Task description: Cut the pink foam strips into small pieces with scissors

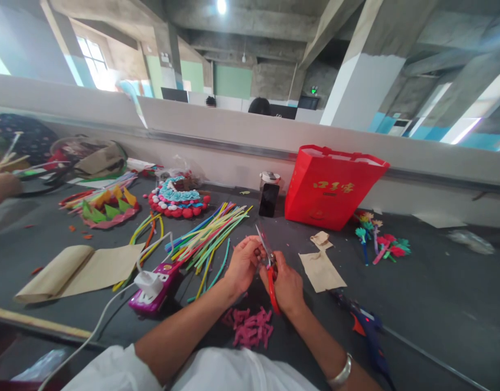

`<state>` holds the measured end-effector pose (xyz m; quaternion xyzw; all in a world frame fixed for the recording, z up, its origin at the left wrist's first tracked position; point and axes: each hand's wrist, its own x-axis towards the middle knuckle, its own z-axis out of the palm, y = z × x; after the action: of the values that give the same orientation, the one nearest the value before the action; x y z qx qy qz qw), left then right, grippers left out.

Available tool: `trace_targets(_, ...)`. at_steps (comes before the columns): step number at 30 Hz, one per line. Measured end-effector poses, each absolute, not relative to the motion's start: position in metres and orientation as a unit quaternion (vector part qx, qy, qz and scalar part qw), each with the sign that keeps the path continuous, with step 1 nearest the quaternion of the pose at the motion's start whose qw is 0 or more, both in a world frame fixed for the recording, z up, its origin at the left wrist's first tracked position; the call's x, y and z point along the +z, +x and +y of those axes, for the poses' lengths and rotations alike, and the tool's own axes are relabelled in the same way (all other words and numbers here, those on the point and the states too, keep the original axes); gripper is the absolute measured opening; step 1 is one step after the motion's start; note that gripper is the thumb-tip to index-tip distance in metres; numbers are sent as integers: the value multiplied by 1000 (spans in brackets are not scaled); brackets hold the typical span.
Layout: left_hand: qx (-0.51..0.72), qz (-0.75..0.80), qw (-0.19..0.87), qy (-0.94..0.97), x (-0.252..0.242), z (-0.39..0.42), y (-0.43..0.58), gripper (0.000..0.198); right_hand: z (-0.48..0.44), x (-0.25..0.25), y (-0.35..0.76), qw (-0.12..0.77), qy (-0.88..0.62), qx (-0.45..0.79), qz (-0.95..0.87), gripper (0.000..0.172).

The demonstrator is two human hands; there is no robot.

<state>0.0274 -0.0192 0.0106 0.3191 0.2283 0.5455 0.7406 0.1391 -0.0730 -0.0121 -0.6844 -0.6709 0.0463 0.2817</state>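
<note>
A ceiling bulb (221, 6) is glaring near twelve o'clock, a window (93, 58) is overexposing at ten, a silver bangle (341, 371) is glinting at five, and wide-angle distortion is stretching the edges.

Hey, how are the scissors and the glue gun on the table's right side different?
The scissors are held in the right hand, while the glue gun lies on the table. The scissors have slim metal blades and orange-red handles; the glue gun has a bulkier, dark blue body. Both have an orange-red part: the scissors' handles and the glue gun's trigger.
</note>
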Motion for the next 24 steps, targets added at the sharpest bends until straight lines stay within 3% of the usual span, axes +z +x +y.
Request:
trace_targets(16,541,215,755,303,15,-24,28,17,-70,-18,140,310,-678,88,-661,24)
trace_targets(24,541,220,748,315,12,-22,28,16,-70,-18,140,278,-704,72,-650,22)
